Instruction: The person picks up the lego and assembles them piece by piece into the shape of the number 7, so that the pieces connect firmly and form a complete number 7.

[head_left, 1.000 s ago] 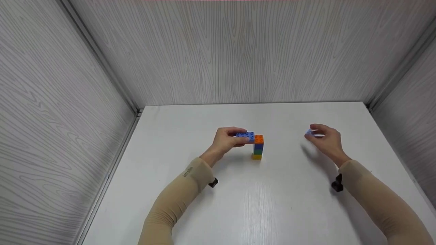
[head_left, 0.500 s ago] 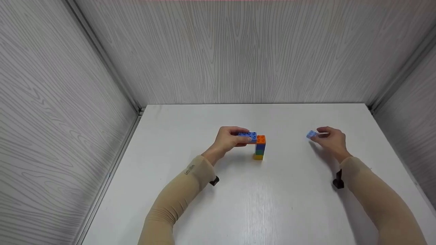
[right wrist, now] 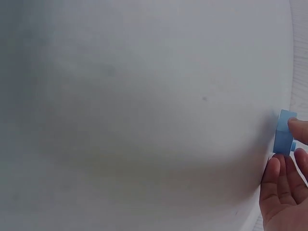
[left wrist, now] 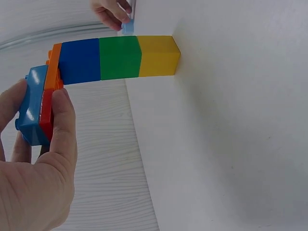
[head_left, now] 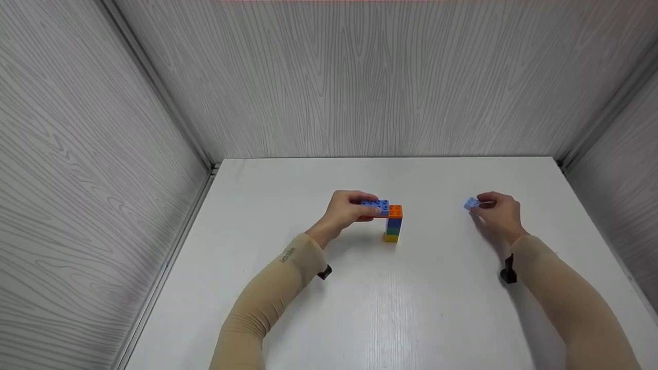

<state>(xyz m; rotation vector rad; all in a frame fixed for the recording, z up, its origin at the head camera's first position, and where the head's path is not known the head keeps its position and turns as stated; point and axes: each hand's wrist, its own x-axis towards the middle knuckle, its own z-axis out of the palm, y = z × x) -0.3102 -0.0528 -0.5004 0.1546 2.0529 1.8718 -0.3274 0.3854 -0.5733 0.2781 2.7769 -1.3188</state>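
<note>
My left hand [head_left: 343, 211] grips a long blue building brick [head_left: 376, 206], fingers on the far side and thumb on the near side. Beneath this brick lies a red piece [left wrist: 46, 113], beside an orange piece [head_left: 395, 210] that tops a tower. Below the orange come a dark blue brick [left wrist: 80, 60], a green brick [left wrist: 120, 57] and a yellow brick [left wrist: 159, 56] standing on the table. Off to the right, my right hand [head_left: 502, 215] pinches a small light blue brick [right wrist: 284, 133] between thumb and fingertips, low over the table.
The white table [head_left: 411, 308] meets a wood-grain back wall [head_left: 334, 77]. Similar panels rise at the left [head_left: 77, 180] and right [head_left: 622, 128]. Dark wrist cameras hang below both sleeves.
My right hand has turned and shifted slightly right and down, so more of its light blue brick shows. My left hand keeps its grip on the long blue brick.
</note>
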